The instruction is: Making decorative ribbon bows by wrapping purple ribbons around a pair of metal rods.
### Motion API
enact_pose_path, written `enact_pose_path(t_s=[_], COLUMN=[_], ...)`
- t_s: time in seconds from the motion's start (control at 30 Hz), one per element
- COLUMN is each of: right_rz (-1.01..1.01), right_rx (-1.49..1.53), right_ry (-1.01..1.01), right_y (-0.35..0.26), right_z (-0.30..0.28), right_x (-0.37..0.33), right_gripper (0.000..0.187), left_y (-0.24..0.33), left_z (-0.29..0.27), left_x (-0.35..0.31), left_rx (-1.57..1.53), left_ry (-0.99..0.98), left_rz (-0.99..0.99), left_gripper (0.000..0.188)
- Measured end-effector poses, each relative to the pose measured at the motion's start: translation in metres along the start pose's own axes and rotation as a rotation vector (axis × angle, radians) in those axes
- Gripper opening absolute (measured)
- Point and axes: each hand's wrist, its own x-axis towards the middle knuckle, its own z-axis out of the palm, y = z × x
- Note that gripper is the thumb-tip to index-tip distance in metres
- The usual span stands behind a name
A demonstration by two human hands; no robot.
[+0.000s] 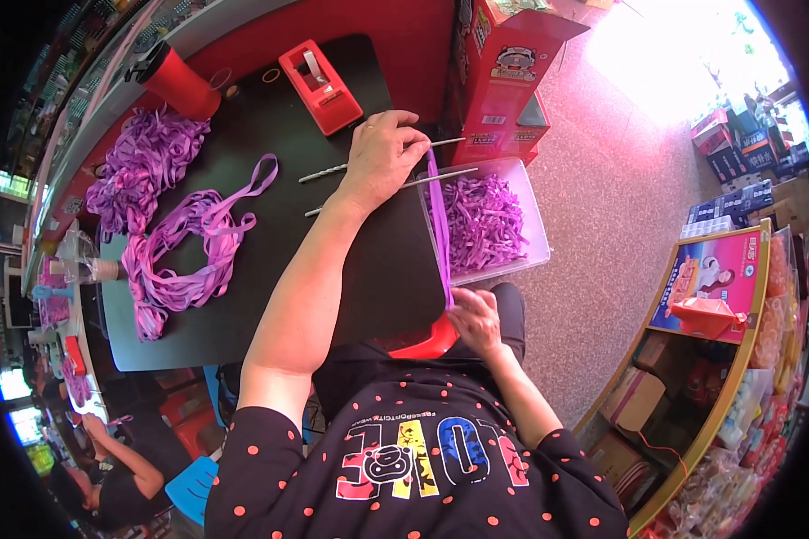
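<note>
Dark, rounded at its corners, the surface (382, 287) stands beside a speckled floor (593, 180), with looped purple ribbon (189, 278) and a fuller purple bundle (144, 171) on its left half and a red tape dispenser (322, 88) near its far edge. Over its right edge jut 2 slim metal rods, the upper rod (322, 173) and the lower rod (458, 173)

Purple ribbon (442, 242) runs from the rods toward the wearer, crossing beside a pale tub (537, 211) of short purple pieces (485, 225). At its far end the left hand (383, 163) has its grip pinched closed on the ribbon by the upper rod; whether it also clasps the rod, I cannot tell. At the near end the right hand (476, 321) has thumb and fingers drawn together on the ribbon, that grip closed too

To do this well, keep the ribbon flat and evenly taut, without tugging the rods askew. Let the left grip steady the rod end while the right does the guiding. Keep the 2 rods evenly spaced, and keep slack off the tub's rim, where it could snag or twist
</note>
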Motion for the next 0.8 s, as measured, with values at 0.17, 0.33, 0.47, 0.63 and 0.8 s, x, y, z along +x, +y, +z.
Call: enact_pose_path(t_s=[0.17,0.33,0.47,0.63,0.8], right_rz=[-0.064,-0.007,0.36,0.303,0.118], right_rx=[0.15,0.135,0.285,0.245,0.355], right_ry=[0.027,0.022,0.12,0.15,0.219], right_y=[-0.048,-0.055,-0.064,-0.085,-0.116], right_z=[-0.043,-0.052,-0.052,-0.076,-0.109], right_x=[-0.006,-0.015,-0.029,-0.023,0.009], right_gripper=[0.013,0.021,0.034,0.028,0.019], left_y=[-0.004,-0.006,-0.006,-0.008,-0.008], left_z=[0.004,0.005,0.008,0.008,0.008], left_x=[0.0,0.0,-0.001,-0.003,-0.002], left_rx=[-0.061,-0.041,-0.03,-0.005,0.005], left_ry=[-0.019,-0.011,0.014,0.027,0.034], left_rz=[-0.054,-0.045,-0.05,-0.032,-0.028], left_gripper=[0.016,0.018,0.02,0.022,0.021])
